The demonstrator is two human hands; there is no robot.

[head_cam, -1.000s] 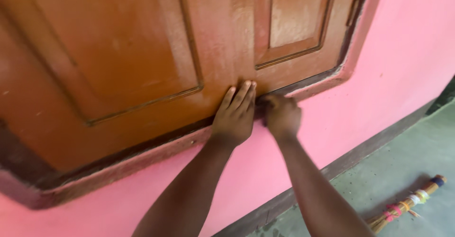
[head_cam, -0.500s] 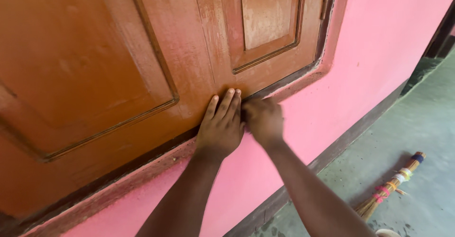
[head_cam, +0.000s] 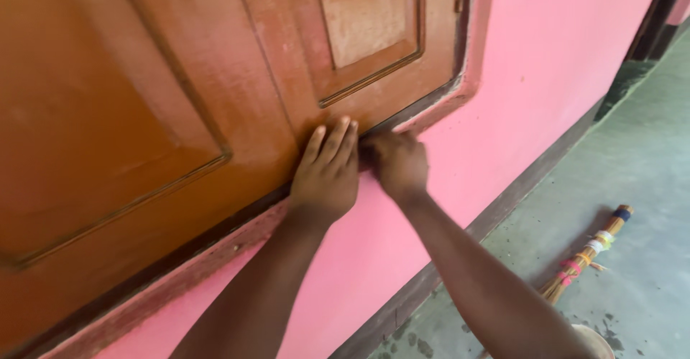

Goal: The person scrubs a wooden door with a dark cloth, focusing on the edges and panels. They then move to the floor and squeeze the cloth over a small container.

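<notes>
House exterior, pink wall (head_cam: 546, 64), wooden shutters (head_cam: 144, 93), concrete floor (head_cam: 647, 208)

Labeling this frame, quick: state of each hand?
Left hand: open, flat against the wooden shutter.
Right hand: curled at the shutter's bottom edge; grip cannot be told.

Soft, even daylight lit the scene w/ no hard glare; wooden shutters (head_cam: 180, 114) showed a dull sheen. Faint shadow fell under both hands. Wide-angle lens bent lines near the edges; forearms at bottom were slightly blurred.

Pink wall (head_cam: 575, 50), grey concrete floor (head_cam: 647, 150), daylight.
</notes>
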